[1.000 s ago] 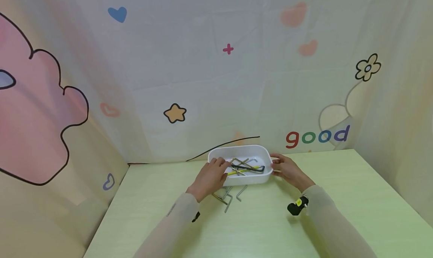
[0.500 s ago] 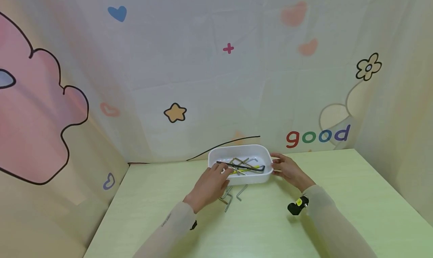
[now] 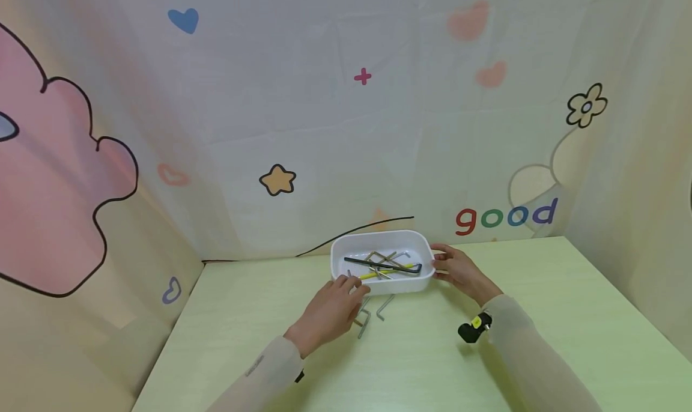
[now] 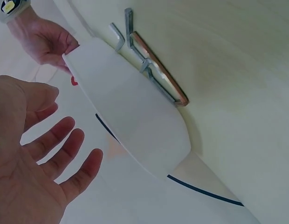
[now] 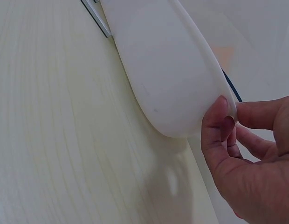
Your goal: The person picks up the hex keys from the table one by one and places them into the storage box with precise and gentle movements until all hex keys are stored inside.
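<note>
A white plastic box (image 3: 400,286) stands at the back of the table, holding several bent metal rods. Among them are a long black L-shaped hex key (image 3: 375,263) and a yellow rod (image 3: 397,271). My right hand (image 3: 458,271) pinches the box's right-end rim between thumb and fingers, as the right wrist view confirms. At the front left corner, my left hand (image 3: 331,310) hovers with its fingers loosely bent and nothing in them. In the left wrist view, this hand (image 4: 46,144) is apart from the box wall (image 4: 130,102).
In front of the box lie several loose bent rods, grey ones (image 3: 385,307) and a copper-coloured one (image 4: 158,65). A printed curtain (image 3: 324,130) hangs right behind the box. The pale green table (image 3: 421,358) extends toward me.
My left hand has drawn back from inside the box toward me and to the left, uncovering the black hex key's left end. My right hand stays on the rim.
</note>
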Demonstrator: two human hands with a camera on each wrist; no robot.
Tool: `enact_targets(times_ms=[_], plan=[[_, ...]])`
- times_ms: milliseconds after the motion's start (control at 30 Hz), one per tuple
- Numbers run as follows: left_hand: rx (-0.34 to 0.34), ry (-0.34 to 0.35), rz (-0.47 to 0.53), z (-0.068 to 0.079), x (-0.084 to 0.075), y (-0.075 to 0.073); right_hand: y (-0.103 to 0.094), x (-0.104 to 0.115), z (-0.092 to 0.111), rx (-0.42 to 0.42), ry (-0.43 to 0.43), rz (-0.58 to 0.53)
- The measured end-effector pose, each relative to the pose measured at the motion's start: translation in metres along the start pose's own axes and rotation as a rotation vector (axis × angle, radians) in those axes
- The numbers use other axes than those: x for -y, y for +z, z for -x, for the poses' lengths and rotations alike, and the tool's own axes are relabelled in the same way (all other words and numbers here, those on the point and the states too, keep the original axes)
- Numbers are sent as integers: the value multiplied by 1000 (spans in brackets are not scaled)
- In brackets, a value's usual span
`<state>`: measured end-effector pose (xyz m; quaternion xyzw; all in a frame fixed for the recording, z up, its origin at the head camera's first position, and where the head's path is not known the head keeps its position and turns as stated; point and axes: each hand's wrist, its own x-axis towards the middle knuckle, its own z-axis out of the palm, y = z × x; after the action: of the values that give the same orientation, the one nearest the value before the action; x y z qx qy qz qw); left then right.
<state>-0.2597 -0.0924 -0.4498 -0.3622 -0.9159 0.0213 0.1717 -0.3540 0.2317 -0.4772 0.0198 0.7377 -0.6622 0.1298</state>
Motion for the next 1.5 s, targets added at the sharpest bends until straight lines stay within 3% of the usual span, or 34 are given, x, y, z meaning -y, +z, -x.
enact_targets(times_ms=[367,567,733,1033,1500], plan=[[51,37,1,9,-1,11,0,-2,-1,-1,0,1],[118,42,31,8,2,24,0,-1,-1,-4,3,4],[153,24,30,8,4,30,1,0,-1,-5,4,1],[280,-41,-13,10,3,35,2,1,1,-12,9,17],[327,-49,8,8,4,37,1,0,1,-9,16,14]])
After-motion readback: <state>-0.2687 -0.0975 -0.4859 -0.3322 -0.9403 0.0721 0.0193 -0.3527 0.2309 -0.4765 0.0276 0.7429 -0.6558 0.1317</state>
